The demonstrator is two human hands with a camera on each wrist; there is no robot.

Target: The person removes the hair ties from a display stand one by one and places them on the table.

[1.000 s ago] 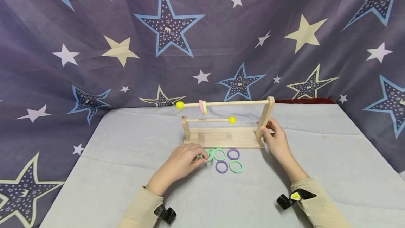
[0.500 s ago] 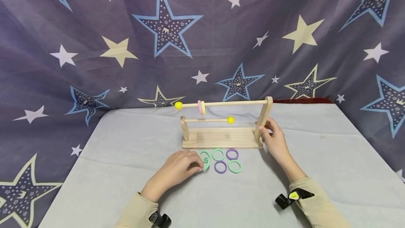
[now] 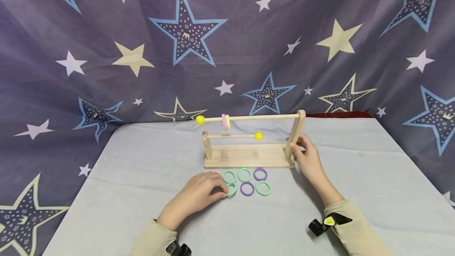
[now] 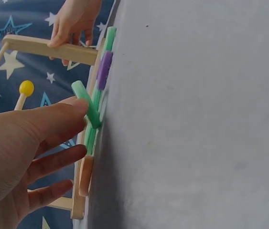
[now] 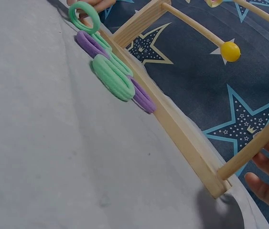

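Observation:
My left hand (image 3: 199,192) pinches a green ring (image 4: 92,109) between thumb and fingertips; the left wrist view shows the ring tilted up from the cloth. Several other rings lie flat before the stand: a green ring (image 3: 263,188), a purple ring (image 3: 247,188) and more of both colours. An orange ring (image 4: 86,176) shows only in the left wrist view. With thumb and fingers, my right hand (image 3: 309,159) grips the tall right post (image 3: 296,133) of the wooden stand (image 3: 249,157). On its upper rod hang a pink ring (image 3: 224,122) and a yellow ring (image 3: 228,122).
The upper rod (image 3: 263,117) points left and the lower rod (image 3: 232,136) points right, each tipped with a yellow ball (image 3: 258,135). Grey cloth (image 3: 142,161) covers the table. A star-patterned curtain (image 3: 220,58) hangs behind it.
My left hand has drawn a green ring nearer and lower, apart from the green rings by the base. The right hand keeps its grip on the post.

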